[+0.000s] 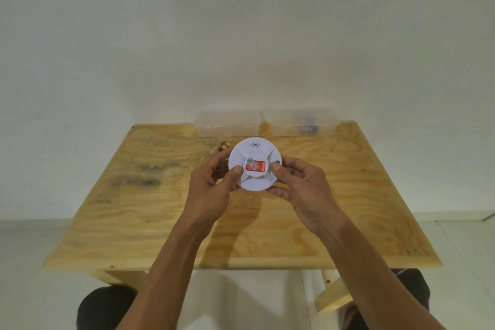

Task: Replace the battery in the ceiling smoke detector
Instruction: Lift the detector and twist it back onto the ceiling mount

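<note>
A round white smoke detector is held above the middle of the wooden table, its face toward me, with a red label and a small code sticker at its centre. My left hand grips its left edge, thumb resting beside the red label. My right hand grips the right edge, thumb on the rim and fingers curled under it. The back of the detector is hidden.
Two clear plastic boxes stand at the table's far edge against the white wall: the left box looks empty, and the right box holds small bluish items. My knees show below the table's near edge.
</note>
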A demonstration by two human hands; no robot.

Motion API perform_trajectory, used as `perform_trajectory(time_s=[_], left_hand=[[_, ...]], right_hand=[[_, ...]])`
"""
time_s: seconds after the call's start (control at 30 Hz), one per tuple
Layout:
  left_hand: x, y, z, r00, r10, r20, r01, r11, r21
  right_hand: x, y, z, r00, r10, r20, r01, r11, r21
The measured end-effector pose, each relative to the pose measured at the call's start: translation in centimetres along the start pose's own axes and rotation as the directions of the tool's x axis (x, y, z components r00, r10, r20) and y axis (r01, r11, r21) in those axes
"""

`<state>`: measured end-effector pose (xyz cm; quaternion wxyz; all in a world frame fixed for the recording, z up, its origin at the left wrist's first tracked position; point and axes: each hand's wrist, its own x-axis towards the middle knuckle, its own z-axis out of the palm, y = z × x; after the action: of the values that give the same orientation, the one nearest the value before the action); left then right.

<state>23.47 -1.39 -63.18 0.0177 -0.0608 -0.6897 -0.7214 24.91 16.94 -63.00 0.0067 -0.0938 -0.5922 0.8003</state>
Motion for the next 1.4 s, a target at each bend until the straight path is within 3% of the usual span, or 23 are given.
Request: perform_trajectory(time_s=[1.4], left_hand=[[0.5, 0.7, 1.2, 0.999, -0.025, -0.025, 0.024, 0.998, -0.054]], right_hand=[[0.2, -1.8, -0.4, 0.999, 0.037, -0.025, -0.036, 0.999, 0.026]])
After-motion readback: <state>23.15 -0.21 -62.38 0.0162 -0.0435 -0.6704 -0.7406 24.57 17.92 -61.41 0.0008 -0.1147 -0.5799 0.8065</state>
